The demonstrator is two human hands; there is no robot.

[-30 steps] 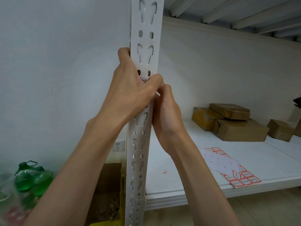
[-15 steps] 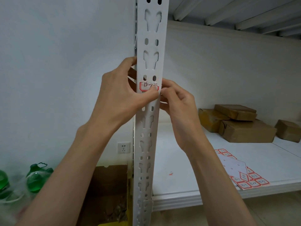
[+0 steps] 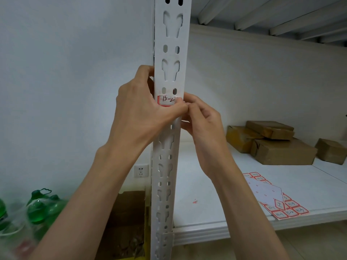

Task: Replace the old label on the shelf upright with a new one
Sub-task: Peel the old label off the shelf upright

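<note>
1. Bottles, green and plastic-wrapped, sat on the floor at far left beside a brown carton; a wall socket was above the carton. None of these belonged to the task.
2. Left hand gripped the shelf upright: fingers curled round its left edge, thumb laid across the front face just under the label, steadying the post.
3. The label was red-bordered with handwritten marks and stuck to the upright's front, right below a pair of oval holes. Its left and top parts were visible; its right end was hidden under fingertips.
4. Right hand pinched or picked at the label's right edge with thumb and forefinger pressed together, the other fingers curled loosely. Could not tell whether the edge had lifted.
5. Could not tell either whether this was the old label being peeled or a new one being pressed on. The picking at the corner suggested removal just starting.
6. A label sheet lay on the white shelf board at lower right, with several red-bordered labels left and some blank backing showing. A small red scrap lay on the board nearby.
7. Cardboard boxes were stacked further back on the shelf, well apart from the hands.
8. Judged progress: early to mid. If this was removal, peeling, fetching a fresh label from the sheet and sticking it on were all left.
</note>
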